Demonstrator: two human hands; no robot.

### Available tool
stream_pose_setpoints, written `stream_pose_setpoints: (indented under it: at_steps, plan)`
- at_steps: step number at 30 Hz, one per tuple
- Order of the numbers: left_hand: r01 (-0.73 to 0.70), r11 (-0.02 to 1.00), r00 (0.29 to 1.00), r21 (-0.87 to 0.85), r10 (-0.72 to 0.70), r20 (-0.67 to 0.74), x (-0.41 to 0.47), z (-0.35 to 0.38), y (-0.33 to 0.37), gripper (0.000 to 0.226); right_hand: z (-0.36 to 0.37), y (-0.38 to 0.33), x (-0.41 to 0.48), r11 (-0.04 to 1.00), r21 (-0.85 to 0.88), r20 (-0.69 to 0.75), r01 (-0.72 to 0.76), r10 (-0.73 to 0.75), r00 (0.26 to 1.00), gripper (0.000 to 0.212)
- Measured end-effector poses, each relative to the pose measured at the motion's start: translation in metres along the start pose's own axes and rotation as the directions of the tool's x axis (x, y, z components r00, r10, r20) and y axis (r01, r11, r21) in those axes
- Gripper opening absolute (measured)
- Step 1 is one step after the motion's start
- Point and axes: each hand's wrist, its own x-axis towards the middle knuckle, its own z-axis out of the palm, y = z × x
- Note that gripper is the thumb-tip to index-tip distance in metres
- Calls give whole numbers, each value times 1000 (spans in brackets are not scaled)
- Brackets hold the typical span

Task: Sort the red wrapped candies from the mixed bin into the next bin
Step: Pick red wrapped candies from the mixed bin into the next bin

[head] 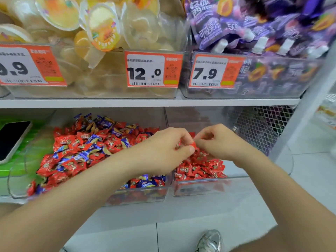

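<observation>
A clear plastic mixed bin [138, 196] on the lower shelf holds a heap of red and blue-purple wrapped candies [87, 146]. At its 3 o'clock, touching side to side, stands the next clear plastic bin [196, 189] with a smaller pile of red-only candies [200, 168] against its front wall.

Both hands meet above the wall between the two bins. The left hand [169, 148] reaches in from 7 o'clock. Its fingers are curled, and thumb and forefinger pinch a small red wrapped candy [193, 145] just over the red pile. The right hand [220, 142] comes in from 5 o'clock with its fingers curled tight round a second red candy [206, 136], its fingertips just beside the pinched one.

At 9 o'clock of the mixed bin a black flat screen [12, 139] leans on green packs. At 12 o'clock, a white shelf board [145, 102] carries clear bins of yellow jelly cups [101, 28] and purple pouches [263, 30], fronted by orange price tags reading 12.0 [152, 69] and 7.9 [212, 71]. At 6 o'clock, a silver shoe [209, 240] rests on the pale tiled floor.
</observation>
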Motion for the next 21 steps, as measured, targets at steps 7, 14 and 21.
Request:
stream_pose_setpoints:
  at_steps: [7, 14, 21]
  plan:
    - [-172, 939, 985, 297, 154, 84, 55, 13, 6, 42, -10, 0, -4, 997, -79, -116, 22, -31, 993, 45]
    - [-196, 968, 951, 156, 226, -208, -2, -27, -34, 25, 12, -32, -20, 970, -96, -106, 224, -234, 966, 28]
    - [160, 899, 986, 408, -126, -109, -62, -69, -119, 10, 73, -89, -29, 765, -107, 320, 635, -578, 750, 8]
